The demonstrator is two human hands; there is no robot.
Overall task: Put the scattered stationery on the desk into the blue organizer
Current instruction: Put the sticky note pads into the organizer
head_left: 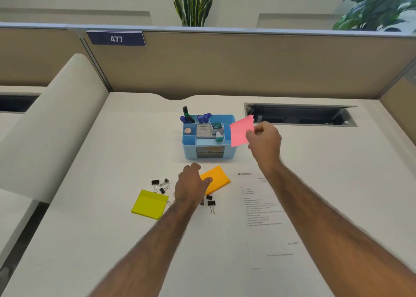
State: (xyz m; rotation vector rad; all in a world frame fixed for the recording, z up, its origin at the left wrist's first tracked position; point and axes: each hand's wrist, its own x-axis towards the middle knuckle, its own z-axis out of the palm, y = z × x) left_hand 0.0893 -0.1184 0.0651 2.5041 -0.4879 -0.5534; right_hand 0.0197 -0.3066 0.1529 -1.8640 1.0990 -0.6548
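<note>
The blue organizer [190, 149] stands mid-desk, holding markers, a small box and other bits. My right hand [263, 140] holds a pink sticky-note pad [239, 132] in the air over the organizer's right edge. My left hand [191, 185] rests on the left part of an orange sticky-note pad [219, 177] lying in front of the organizer, fingers curled over its edge. A yellow-green sticky-note pad [149, 204] lies to the left. Several black binder clips [161, 185] are scattered around my left wrist, some partly hidden by it.
A printed sheet of paper [265, 215] lies on the desk under my right forearm. An open cable tray [299, 114] is sunk into the desk at the back right. Tan partition walls enclose the desk; a cream divider rises on the left.
</note>
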